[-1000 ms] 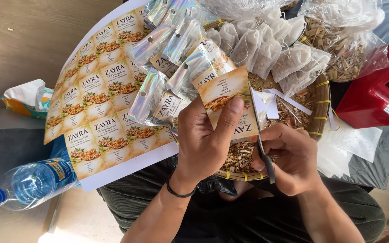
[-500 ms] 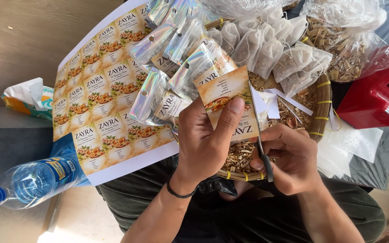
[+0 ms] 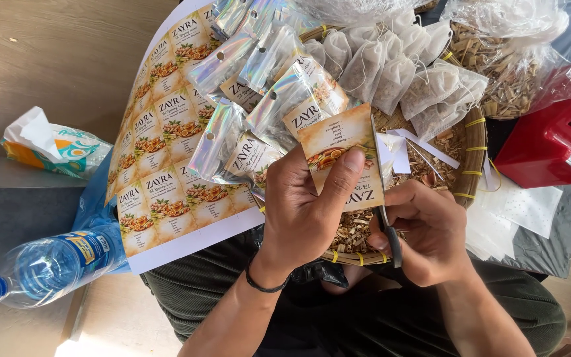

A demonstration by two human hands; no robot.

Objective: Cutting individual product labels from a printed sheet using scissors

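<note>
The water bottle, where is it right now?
In the head view the water bottle lies on its side at the lower left, blue cap toward the frame's left edge, just below the sheet of printed labels and left of the person's lap.

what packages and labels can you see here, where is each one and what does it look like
Cut label: in left hand, rectangular, cream and orange; right hand works scissors at its edge.
Label sheet: left, white, rows of matching labels.
Pouches: centre top, shiny holographic.
Tea bags: in basket, white mesh.
Tissue pack: far left, orange-teal.
Bottle: lower left, blue-labelled.
</note>
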